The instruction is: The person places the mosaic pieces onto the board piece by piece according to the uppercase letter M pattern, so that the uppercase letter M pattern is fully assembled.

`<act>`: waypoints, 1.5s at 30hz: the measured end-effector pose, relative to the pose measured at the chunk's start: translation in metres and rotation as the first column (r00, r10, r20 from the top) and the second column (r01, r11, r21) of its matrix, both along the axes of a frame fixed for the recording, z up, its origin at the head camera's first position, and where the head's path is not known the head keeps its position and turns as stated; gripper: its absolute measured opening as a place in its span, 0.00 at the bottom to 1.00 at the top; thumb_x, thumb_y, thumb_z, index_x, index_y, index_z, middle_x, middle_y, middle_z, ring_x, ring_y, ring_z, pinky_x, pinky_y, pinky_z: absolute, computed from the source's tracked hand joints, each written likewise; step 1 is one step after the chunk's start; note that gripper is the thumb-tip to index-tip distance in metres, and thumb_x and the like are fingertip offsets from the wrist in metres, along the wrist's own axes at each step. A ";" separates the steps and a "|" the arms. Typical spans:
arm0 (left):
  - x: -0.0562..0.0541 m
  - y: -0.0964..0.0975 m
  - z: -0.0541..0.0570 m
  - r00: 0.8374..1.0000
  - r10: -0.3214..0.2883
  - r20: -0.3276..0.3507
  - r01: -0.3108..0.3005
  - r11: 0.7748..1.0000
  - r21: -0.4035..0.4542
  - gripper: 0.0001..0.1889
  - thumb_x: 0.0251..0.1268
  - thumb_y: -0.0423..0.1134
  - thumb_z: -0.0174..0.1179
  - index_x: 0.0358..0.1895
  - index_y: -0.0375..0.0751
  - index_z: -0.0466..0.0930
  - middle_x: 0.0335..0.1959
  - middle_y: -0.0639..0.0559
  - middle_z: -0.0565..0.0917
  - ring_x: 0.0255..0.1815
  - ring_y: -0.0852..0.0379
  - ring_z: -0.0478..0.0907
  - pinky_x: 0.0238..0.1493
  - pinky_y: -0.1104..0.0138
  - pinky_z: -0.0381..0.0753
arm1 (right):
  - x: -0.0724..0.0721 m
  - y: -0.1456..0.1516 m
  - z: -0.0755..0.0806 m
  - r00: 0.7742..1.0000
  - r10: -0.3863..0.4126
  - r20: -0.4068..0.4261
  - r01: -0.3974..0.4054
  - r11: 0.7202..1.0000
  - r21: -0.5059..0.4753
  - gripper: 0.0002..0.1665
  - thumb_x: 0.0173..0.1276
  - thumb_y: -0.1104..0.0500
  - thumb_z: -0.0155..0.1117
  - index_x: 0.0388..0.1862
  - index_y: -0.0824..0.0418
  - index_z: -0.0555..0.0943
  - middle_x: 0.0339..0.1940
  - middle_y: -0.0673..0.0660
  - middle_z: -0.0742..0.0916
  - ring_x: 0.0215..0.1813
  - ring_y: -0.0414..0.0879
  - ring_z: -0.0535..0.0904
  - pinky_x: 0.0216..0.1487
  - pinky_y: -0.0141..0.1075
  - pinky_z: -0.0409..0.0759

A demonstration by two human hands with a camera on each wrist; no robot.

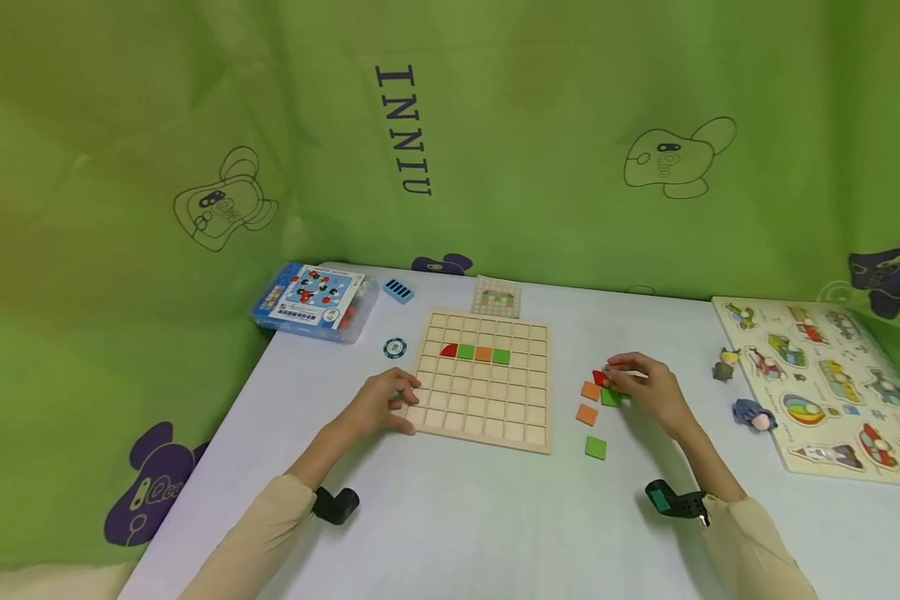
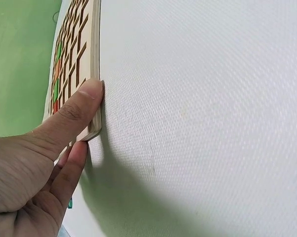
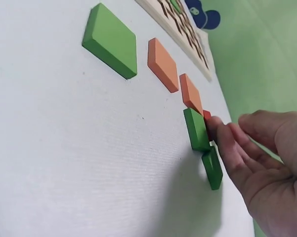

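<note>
My left hand (image 1: 378,404) grips the near left corner of a wooden grid board (image 1: 487,408). In the left wrist view, the thumb (image 2: 84,101) presses along the near edge while the fingers bend round the side. A red quarter-round tile (image 1: 448,350), two green tiles and an orange tile (image 1: 483,354) sit in one row of its squares. Right of the board, my right hand (image 1: 645,392) reaches a red tile (image 1: 598,377), one fingertip touching it in the right wrist view. Close by lie green tiles (image 3: 196,129) and two orange tiles (image 1: 587,414); another green tile (image 1: 596,447) lies nearer me.
Behind the board is a small pattern card (image 1: 497,297). A boxed set (image 1: 311,300), a blue striped block (image 1: 399,290) and a round chip (image 1: 394,347) stand at the left. On the right are two small figurines (image 1: 753,414) and a picture puzzle board (image 1: 832,383).
</note>
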State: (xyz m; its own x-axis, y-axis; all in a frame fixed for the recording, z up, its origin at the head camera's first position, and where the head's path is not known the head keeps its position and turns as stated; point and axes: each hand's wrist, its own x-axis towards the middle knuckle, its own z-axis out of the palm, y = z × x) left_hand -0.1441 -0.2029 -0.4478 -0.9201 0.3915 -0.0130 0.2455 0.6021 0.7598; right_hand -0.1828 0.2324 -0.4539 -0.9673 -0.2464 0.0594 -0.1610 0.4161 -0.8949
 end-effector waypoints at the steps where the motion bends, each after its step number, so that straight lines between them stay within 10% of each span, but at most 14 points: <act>1: 0.000 0.000 0.000 1.000 0.000 -0.002 0.000 1.000 -0.002 0.17 0.35 0.27 0.77 0.30 0.33 0.78 0.52 0.40 0.77 0.56 0.42 0.73 0.47 0.65 0.82 | -0.001 0.000 0.000 1.000 -0.004 0.000 0.004 1.000 0.019 0.18 0.72 0.66 0.55 0.55 0.77 0.72 0.48 0.73 0.81 0.41 0.36 0.83 0.41 0.25 0.82; 16: 0.000 0.000 0.001 1.000 0.006 0.006 -0.006 1.000 0.011 0.17 0.35 0.26 0.77 0.30 0.32 0.78 0.52 0.40 0.77 0.57 0.42 0.73 0.47 0.63 0.82 | -0.015 -0.008 0.001 1.000 0.012 -0.001 -0.012 0.992 0.122 0.18 0.73 0.64 0.55 0.58 0.74 0.73 0.54 0.72 0.79 0.54 0.65 0.78 0.45 0.19 0.76; 31: -0.002 0.000 -0.004 1.000 0.004 0.002 -0.004 1.000 0.008 0.17 0.34 0.27 0.77 0.30 0.34 0.78 0.52 0.41 0.77 0.56 0.42 0.73 0.47 0.65 0.82 | -0.037 -0.021 -0.006 0.981 -0.120 -0.154 0.160 0.947 0.280 0.16 0.57 0.72 0.69 0.44 0.75 0.79 0.36 0.70 0.85 0.37 0.58 0.81 0.32 0.23 0.75; 41: -0.002 0.001 -0.003 1.000 0.011 0.013 -0.011 1.000 0.009 0.17 0.34 0.27 0.77 0.29 0.33 0.78 0.52 0.41 0.77 0.56 0.43 0.73 0.47 0.65 0.82 | -0.028 -0.030 -0.005 0.952 -0.277 -0.129 0.294 0.945 0.144 0.16 0.61 0.68 0.68 0.46 0.74 0.80 0.43 0.72 0.85 0.43 0.65 0.83 0.31 0.16 0.74; 45: -0.001 0.001 -0.001 1.000 0.011 0.012 -0.011 1.000 0.012 0.17 0.34 0.26 0.77 0.30 0.33 0.78 0.52 0.41 0.77 0.56 0.43 0.73 0.47 0.64 0.82 | -0.026 -0.039 -0.004 0.944 -0.322 -0.076 0.327 0.942 0.078 0.16 0.62 0.66 0.68 0.47 0.72 0.80 0.44 0.71 0.85 0.40 0.52 0.85 0.32 0.16 0.75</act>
State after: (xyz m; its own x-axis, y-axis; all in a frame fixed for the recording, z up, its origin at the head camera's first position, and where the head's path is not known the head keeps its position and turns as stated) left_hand -0.1451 -0.2023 -0.4492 -0.9243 0.3812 -0.0189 0.2297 0.5952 0.7700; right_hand -0.2084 0.1936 -0.4577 -0.9908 0.0734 0.1133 -0.0573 0.5315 -0.8451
